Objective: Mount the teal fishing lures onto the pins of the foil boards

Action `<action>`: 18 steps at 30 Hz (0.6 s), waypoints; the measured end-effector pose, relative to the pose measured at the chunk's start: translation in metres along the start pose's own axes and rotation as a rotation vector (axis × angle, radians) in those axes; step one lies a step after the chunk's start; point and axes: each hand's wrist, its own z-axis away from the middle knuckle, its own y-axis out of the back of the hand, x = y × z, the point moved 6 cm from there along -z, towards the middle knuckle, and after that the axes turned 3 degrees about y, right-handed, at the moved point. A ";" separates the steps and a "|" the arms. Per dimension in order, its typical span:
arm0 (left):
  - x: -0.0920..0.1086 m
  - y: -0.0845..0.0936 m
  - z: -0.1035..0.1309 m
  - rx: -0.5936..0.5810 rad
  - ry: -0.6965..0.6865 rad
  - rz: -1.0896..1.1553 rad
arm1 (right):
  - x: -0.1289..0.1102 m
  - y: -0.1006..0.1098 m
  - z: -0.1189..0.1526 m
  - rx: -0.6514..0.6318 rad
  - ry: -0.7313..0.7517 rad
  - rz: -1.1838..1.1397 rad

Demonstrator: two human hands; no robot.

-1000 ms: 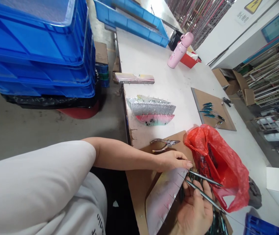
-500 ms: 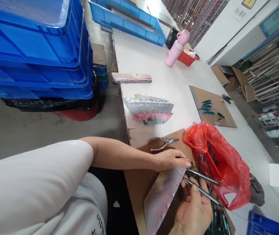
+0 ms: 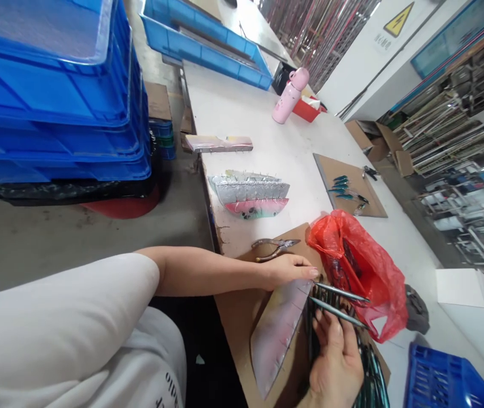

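Observation:
My left hand [image 3: 289,270] is closed on the upper end of a pinkish, leaf-shaped board [image 3: 278,337] with short wire pins along its edge. Two slim, dark, shiny pointed pieces, an upper one [image 3: 342,291] and a lower one [image 3: 339,312], stick out to the right from the board's pinned edge. Just below the lower piece is my right hand [image 3: 338,360], its fingers bent and slightly apart, with nothing plainly held. Beneath and beside it lies a pile of similar dark teal pieces [image 3: 373,377], partly hidden by the hand.
Pliers [image 3: 276,248] lie beyond my left hand. A red plastic bag [image 3: 365,272] stands right of the pile. Farther up the table are pinned boards [image 3: 253,192], a cardboard sheet [image 3: 352,190] with teal pieces and a pink bottle [image 3: 291,96]. Blue crates [image 3: 55,85] are stacked at left.
My right hand has let go of the lower slim piece and dropped slightly away from it. The view has shifted a little; my left hand still holds the board.

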 end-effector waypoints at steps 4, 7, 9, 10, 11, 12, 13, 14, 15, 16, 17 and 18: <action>0.007 0.004 0.004 0.042 -0.051 -0.020 | 0.013 0.023 -0.004 -0.116 -0.067 0.706; 0.010 0.005 0.006 0.036 -0.077 -0.023 | 0.011 0.004 0.000 -0.299 0.044 1.142; 0.010 0.004 0.007 0.023 -0.085 -0.001 | 0.005 -0.014 0.002 -0.327 0.130 1.246; 0.010 0.004 0.007 0.020 -0.084 0.011 | 0.002 -0.022 0.001 -0.330 0.158 1.277; 0.010 0.003 0.007 0.018 -0.079 0.021 | -0.001 -0.029 -0.001 -0.338 0.180 1.304; 0.009 0.004 0.007 0.016 -0.074 0.028 | -0.004 -0.035 -0.003 -0.358 0.200 1.330; 0.008 0.004 0.007 0.020 -0.070 0.031 | -0.006 -0.039 -0.005 -0.384 0.213 1.364; 0.008 0.005 0.007 0.027 -0.069 0.030 | -0.007 -0.042 -0.007 -0.406 0.211 1.411; 0.008 0.006 0.006 0.033 -0.073 0.023 | -0.008 -0.042 -0.009 -0.422 0.197 1.466; 0.008 0.007 0.006 0.038 -0.083 0.013 | -0.008 -0.041 -0.010 -0.435 0.176 1.518; 0.008 0.008 0.006 0.044 -0.093 -0.002 | -0.008 -0.040 -0.011 -0.445 0.156 1.558; 0.008 0.008 0.006 0.048 -0.100 -0.016 | -0.008 -0.037 -0.010 -0.446 0.142 1.579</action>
